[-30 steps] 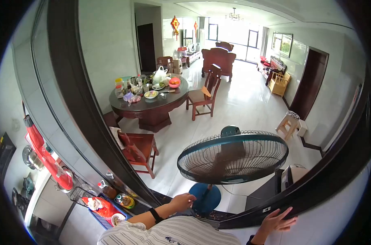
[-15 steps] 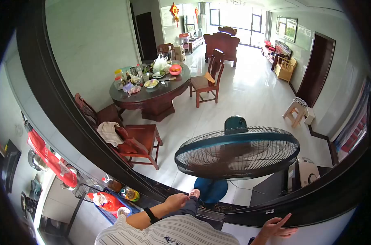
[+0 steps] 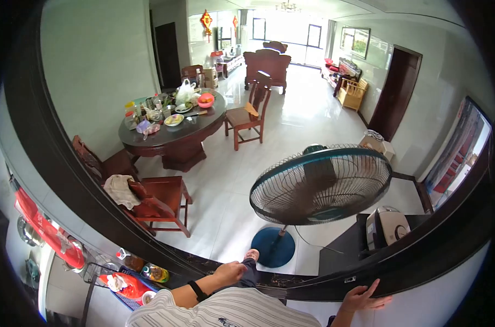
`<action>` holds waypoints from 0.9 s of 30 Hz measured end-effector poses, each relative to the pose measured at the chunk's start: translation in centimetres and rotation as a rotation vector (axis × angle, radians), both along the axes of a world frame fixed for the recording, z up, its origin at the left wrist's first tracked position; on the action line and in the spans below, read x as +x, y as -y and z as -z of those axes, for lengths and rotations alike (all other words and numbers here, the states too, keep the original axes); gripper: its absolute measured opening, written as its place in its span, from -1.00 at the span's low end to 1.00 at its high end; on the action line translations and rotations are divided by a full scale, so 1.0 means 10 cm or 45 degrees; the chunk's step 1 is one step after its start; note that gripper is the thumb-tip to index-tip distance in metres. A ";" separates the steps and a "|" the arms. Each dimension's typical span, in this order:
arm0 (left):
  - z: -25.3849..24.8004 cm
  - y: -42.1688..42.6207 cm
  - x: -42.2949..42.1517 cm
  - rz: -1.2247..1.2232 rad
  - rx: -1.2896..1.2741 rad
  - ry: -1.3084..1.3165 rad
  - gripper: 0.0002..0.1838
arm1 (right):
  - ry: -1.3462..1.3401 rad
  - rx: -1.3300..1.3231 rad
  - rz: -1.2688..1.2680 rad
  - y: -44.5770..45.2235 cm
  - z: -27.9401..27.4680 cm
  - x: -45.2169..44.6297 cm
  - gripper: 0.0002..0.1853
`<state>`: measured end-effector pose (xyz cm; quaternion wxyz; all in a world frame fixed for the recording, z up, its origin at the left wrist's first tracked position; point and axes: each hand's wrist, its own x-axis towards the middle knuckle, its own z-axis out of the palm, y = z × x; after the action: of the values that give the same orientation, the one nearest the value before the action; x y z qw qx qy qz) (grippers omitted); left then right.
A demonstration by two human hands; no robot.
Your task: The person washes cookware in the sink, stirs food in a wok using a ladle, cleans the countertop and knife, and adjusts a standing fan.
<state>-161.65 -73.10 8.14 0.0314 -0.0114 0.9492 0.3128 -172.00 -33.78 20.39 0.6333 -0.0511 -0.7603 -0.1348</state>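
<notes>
My left hand (image 3: 230,273) is closed in a loose fist in front of my striped shirt, with a black band around the wrist. Nothing shows in its fingers. My right hand (image 3: 362,298) has its fingers spread beside the dark door frame (image 3: 416,272), over a white surface; I cannot tell whether it touches. Ahead of me a floor fan (image 3: 321,188) stands on a round blue base (image 3: 273,248), its caged head tilted and the blades blurred. My foot (image 3: 252,254) is at the dark threshold, close to the fan base.
A round table (image 3: 198,133) bears bowls, bottles and bags. Wooden chairs (image 3: 168,196) surround it, one draped with a cloth (image 3: 122,191). A rice cooker (image 3: 387,226) sits on a black surface at right. A blue basket (image 3: 128,300) and bottles (image 3: 156,272) are at lower left.
My view has turned right, shifting the table and chairs leftward. The fan head has swung and now shows more of its front. My hands keep nearly the same poses.
</notes>
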 end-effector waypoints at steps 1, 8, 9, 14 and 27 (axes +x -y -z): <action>0.01 -0.01 -0.02 -0.012 0.016 0.009 -0.80 | 0.057 -0.050 0.004 -0.02 0.05 0.00 -0.58; -0.01 -0.03 -0.26 0.004 0.060 0.046 -0.82 | 0.062 -0.049 0.029 -0.10 0.14 -0.01 -0.62; -0.08 -0.05 -0.28 -0.010 0.044 0.081 -0.82 | 0.056 -0.051 0.013 -0.08 0.13 -0.02 -0.62; 0.06 -0.09 -0.33 0.023 0.105 0.076 -0.77 | 0.066 -0.040 -0.008 -0.09 0.17 -0.01 -0.63; 0.14 -0.14 -0.57 0.076 0.096 0.044 -0.79 | 0.044 0.012 -0.036 -0.10 0.17 -0.01 -0.53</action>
<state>-167.36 -71.68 6.79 0.0576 0.0126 0.9360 0.3469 -172.06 -32.82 18.65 0.6222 -0.0352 -0.7712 -0.1303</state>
